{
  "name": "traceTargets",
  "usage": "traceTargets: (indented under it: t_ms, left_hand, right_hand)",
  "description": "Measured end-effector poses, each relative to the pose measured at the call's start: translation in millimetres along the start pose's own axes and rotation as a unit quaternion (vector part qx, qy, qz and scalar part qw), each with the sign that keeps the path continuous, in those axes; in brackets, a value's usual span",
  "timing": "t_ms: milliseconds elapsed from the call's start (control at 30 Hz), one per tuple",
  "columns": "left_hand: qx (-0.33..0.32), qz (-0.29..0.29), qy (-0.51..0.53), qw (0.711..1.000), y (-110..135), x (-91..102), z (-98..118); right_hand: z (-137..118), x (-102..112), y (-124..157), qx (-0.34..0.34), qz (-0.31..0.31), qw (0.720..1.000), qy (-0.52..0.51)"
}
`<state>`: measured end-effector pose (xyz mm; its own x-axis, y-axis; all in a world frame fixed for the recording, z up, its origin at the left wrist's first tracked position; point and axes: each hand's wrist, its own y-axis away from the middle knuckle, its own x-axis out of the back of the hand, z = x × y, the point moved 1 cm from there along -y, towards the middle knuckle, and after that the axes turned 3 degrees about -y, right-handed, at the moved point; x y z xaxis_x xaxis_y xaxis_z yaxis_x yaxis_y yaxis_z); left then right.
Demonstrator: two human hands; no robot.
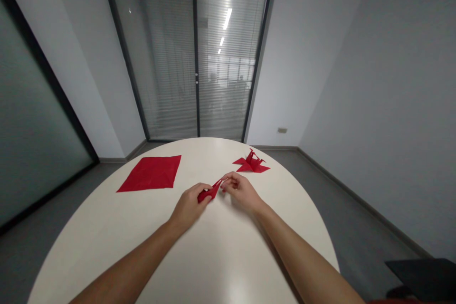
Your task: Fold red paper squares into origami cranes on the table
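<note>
Between my hands is a red folded paper piece (210, 193), narrow and pointed toward the upper right. My left hand (191, 204) is closed on its wider end, thumb in front and fingers behind. With the fingertips of my right hand (239, 189) I pinch the thin tip of the same paper. Just beyond my right hand, red folded paper cranes (252, 164) sit close together on the table; I cannot tell exactly how many. Off to the left lies a flat red paper sheet (151, 173) with faint creases.
The round white table (199, 266) carries all the paper. Behind it stands a glass partition with blinds (171, 57). A dark chair-like object (423, 275) is at the lower right, by the grey wall (392, 104).
</note>
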<state>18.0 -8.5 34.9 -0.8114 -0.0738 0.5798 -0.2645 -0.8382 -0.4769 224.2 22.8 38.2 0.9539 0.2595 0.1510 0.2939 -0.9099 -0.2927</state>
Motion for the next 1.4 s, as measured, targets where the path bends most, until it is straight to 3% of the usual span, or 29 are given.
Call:
traceTargets:
  t_ms: [300, 533, 833, 1000, 1200, 1400]
  left_hand:
    - [0.043, -0.015, 0.051, 0.998, 1, -4.9, -5]
    - [0.121, -0.02, 0.137, 0.983, -2, -5.2, -7]
    - [0.145, 0.018, 0.245, 0.958, -6, -8.0, -6]
    - [0.169, 0.002, 0.27, 0.948, -5, -9.7, -6]
    - [0.176, 0.016, 0.292, 0.94, -7, -8.7, -9]
    - [0.219, 0.01, 0.389, 0.895, -7, -10.1, -10]
  right_hand:
    - [-6, 5, 0, 0.009, -0.004, 0.999, 0.051]
    - [-1, 9, -2, -0.008, 0.015, 1.0, 0.01]
    - [6, -9, 5, -0.044, -0.066, 0.997, 0.01]
    - [8, -14, 6, -0.041, -0.053, 0.997, 0.025]
    - [1, -12, 6, 0.011, -0.026, 0.998, 0.059]
    - [-11, -10, 9, 0.071, -0.054, 0.988, 0.128]
